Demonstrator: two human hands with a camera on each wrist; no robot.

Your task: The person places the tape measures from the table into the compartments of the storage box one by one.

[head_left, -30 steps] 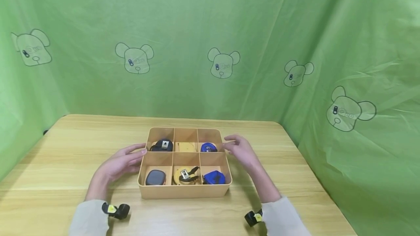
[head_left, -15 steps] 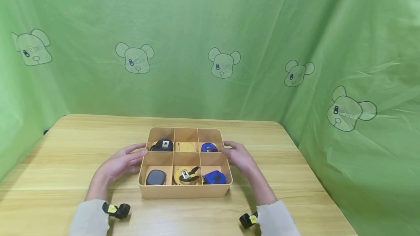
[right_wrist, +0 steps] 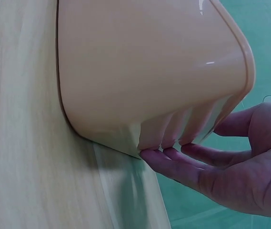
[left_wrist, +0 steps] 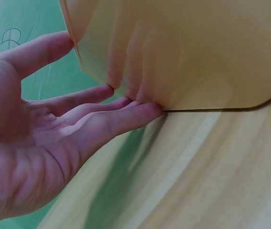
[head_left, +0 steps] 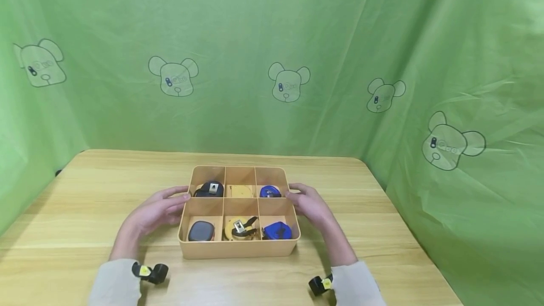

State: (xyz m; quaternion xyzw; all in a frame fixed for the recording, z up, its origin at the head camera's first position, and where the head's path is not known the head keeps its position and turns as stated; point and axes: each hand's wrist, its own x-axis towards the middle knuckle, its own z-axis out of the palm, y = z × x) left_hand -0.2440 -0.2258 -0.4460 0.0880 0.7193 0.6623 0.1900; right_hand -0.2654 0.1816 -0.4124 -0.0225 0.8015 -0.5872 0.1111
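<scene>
A peach-coloured divided box [head_left: 238, 248] rests on the table between both hands. My left hand [head_left: 155, 212] touches its left wall with straight fingertips low down, thumb at the rim. On the opposite wall, the fingertips of my right hand [right_wrist: 221, 162] press likewise, its thumb up by the rim. In the back row lie a black tape measure [head_left: 209, 189], a flat yellow piece [head_left: 241, 191] and a blue tape measure [head_left: 270, 191]. Across the front are a dark rounded-square case [head_left: 201, 231], a yellow tape measure [head_left: 233, 229] with a black strap, and a blue case [head_left: 277, 231].
The wooden table [head_left: 106, 174] extends to either side of the box. Green curtains [head_left: 238, 122] printed with bear heads hang behind it and along the right. Each wrist carries a small black camera, such as the left one [head_left: 158, 274].
My right hand has moved left from beside the box until its fingers and thumb meet the right wall. The left hand and the box's contents look the same.
</scene>
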